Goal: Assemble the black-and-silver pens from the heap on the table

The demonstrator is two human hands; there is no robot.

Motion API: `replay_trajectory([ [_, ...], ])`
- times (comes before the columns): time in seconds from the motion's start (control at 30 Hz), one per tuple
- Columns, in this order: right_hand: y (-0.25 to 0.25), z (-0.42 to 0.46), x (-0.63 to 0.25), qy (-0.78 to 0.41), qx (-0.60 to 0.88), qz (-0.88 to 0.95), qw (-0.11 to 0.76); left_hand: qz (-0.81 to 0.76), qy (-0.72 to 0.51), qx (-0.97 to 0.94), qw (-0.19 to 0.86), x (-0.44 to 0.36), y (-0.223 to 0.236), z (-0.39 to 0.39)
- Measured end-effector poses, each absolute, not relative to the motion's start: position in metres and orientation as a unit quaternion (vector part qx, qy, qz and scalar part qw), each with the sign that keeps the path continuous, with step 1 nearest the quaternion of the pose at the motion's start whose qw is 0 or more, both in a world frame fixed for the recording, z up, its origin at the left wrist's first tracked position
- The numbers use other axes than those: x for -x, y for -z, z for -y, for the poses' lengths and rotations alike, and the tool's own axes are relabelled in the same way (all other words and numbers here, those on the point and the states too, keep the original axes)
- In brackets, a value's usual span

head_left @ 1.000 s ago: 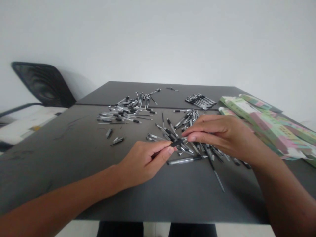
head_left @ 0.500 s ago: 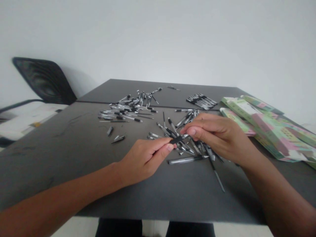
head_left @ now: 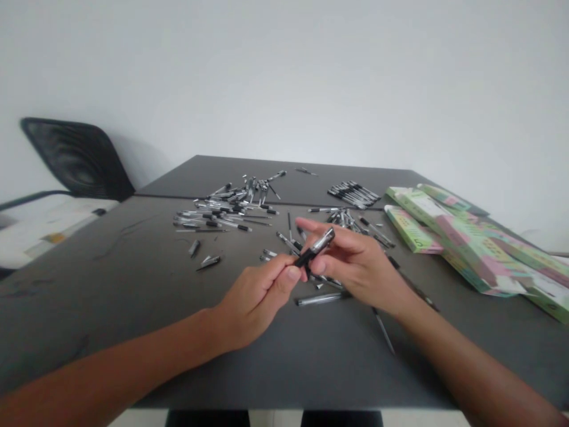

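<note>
head view. item: left hand (head_left: pixel 255 311), its fingers (head_left: pixel 284 276) pressed together, pinching the lower black end of a black-and-silver pen part (head_left: pixel 315 248). item: right hand (head_left: pixel 362 267), its fingers (head_left: pixel 322 225) pinching the upper end of the same part, which was held tilted in the air between both hands, above a dark grey counter (head_left: pixel 133 338). about them: a loose clear pen (head_left: pixel 319 299) lying on the counter just below the hands; a heap of pens (head_left: pixel 344 220) just beyond the right hand; a larger heap of pens (head_left: pixel 222 210) further left; a tidy row of black pens (head_left: pixel 353 194) towards the far edge; green and pink boxes (head_left: pixel 471 252) lying at the right side; a black chair back (head_left: pixel 75 159) beyond the counter.
</note>
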State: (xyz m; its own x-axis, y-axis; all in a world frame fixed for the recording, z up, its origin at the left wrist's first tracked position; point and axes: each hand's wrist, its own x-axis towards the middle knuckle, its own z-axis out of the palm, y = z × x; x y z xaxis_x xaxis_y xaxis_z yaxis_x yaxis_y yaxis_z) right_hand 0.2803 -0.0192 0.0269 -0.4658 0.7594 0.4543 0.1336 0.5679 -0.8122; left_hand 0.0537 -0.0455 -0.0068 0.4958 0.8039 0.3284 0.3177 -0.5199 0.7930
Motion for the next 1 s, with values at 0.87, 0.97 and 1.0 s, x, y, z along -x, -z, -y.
replay_trajectory([
  [0.87,-0.034,-0.177,-0.378,-0.021,0.637,0.761,0.121,-0.303,-0.401,-0.788,0.356,-0.047,0.016,0.039],
  [0.97,-0.021,-0.193,-0.377,-0.023,0.649,0.758,0.058,-0.297,-0.406,-0.797,0.333,-0.046,0.018,0.038],
  [1.0,-0.018,-0.198,-0.377,-0.024,0.653,0.756,0.045,-0.294,-0.408,-0.801,0.325,-0.046,0.018,0.038],
])
